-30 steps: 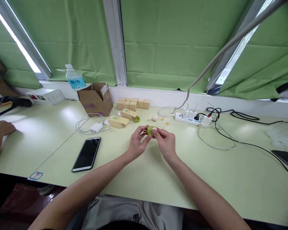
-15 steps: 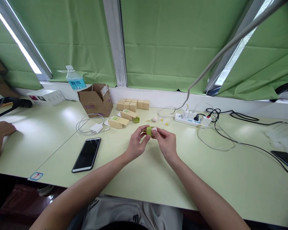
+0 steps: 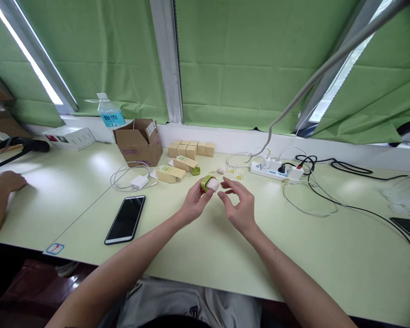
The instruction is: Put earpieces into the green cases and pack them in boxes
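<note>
Between the thumb and fingers of my left hand (image 3: pixel 195 200) is a small green case (image 3: pixel 205 182) with a pale pinkish-white rounded piece (image 3: pixel 212 184) in its right side. My right hand (image 3: pixel 238 203) is just to the right of it, fingers apart and curved, holding nothing. Beyond my hands lie a second green piece (image 3: pixel 196 171), a pale round piece (image 3: pixel 222 170) and small clear containers (image 3: pixel 235 172) with yellow bits. Two opened tan boxes (image 3: pixel 170 174) rest behind my left hand.
A black phone (image 3: pixel 125 219) and a white charger (image 3: pixel 139 182) with cable lie to the left. Behind them stand a brown carton (image 3: pixel 138 143) and several small tan boxes (image 3: pixel 191 148). A power strip (image 3: pixel 271 171) with cables is at the right. Another person's hand (image 3: pixel 12 181) rests at far left.
My right hand has let go of the held piece and moved slightly right, its fingers opening. The green case has turned in my left hand, showing more of the pale piece. The view has shifted slightly.
</note>
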Available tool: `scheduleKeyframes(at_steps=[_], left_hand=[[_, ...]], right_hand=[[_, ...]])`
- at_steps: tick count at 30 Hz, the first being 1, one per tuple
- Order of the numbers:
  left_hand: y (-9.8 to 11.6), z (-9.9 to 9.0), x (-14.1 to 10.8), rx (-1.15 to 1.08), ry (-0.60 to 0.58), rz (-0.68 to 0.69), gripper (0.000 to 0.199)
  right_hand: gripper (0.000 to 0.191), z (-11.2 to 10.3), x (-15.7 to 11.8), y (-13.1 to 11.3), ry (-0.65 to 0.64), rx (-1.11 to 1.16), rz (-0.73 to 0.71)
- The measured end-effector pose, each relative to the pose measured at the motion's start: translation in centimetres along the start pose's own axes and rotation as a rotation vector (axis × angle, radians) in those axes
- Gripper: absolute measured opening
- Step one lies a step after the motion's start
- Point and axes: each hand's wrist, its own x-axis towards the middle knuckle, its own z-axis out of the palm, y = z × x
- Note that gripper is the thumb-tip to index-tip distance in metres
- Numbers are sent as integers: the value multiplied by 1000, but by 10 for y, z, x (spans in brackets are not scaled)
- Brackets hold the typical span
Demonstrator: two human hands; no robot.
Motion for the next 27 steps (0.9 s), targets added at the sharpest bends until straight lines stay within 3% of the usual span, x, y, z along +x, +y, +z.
scheduleKeyframes(at_steps=[3, 6, 9, 14, 23, 27], left_hand=[[7, -5, 0, -43, -55, -40, 48], [10, -2, -1, -110, -162, -31, 40], [11, 3, -3, -199, -230, -42, 40], [12, 6, -6, -230, -218, -118, 63], [12, 7, -8, -222, -221, -136, 52], [10, 12, -11, -196, -163, -103, 49]], right_hand=[[51, -7, 4, 9, -17, -232, -428], [56, -6, 7, 13, -80, -316, -621], [55, -4, 7, 15, -78, -341, -651], [59, -6, 7, 18, -99, -387, -686], [60, -8, 4, 22, -92, -416, -710], [58, -7, 2, 22, -75, -439, -723]])
